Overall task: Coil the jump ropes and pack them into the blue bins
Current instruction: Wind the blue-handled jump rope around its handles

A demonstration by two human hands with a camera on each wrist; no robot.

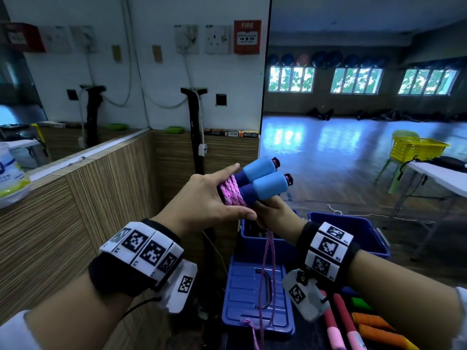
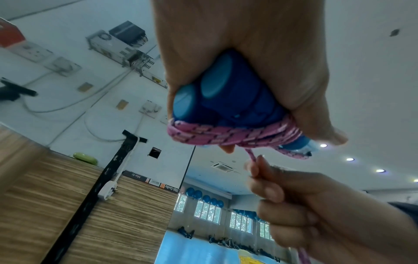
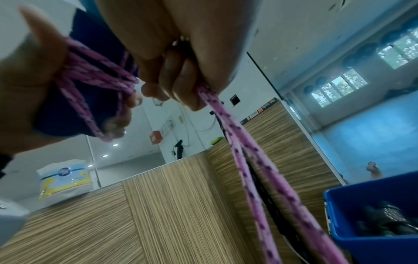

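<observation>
Above blue bin [image 1: 353,231] | left hand [image 1: 202,198] clasps handles [image 1: 262,180]; right hand [image 1: 275,213] pinches rope [image 1: 267,261]

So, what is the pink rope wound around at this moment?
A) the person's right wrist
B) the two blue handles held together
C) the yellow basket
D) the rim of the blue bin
B: the pink rope circles the two blue handles that the left hand grips.

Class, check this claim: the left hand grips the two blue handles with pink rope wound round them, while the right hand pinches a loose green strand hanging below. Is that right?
One detail is wrong. The strand in the right hand is pink, not green, as the right wrist view shows. The rest stands: the left hand grips the two blue handles with pink rope wound round them.
</observation>
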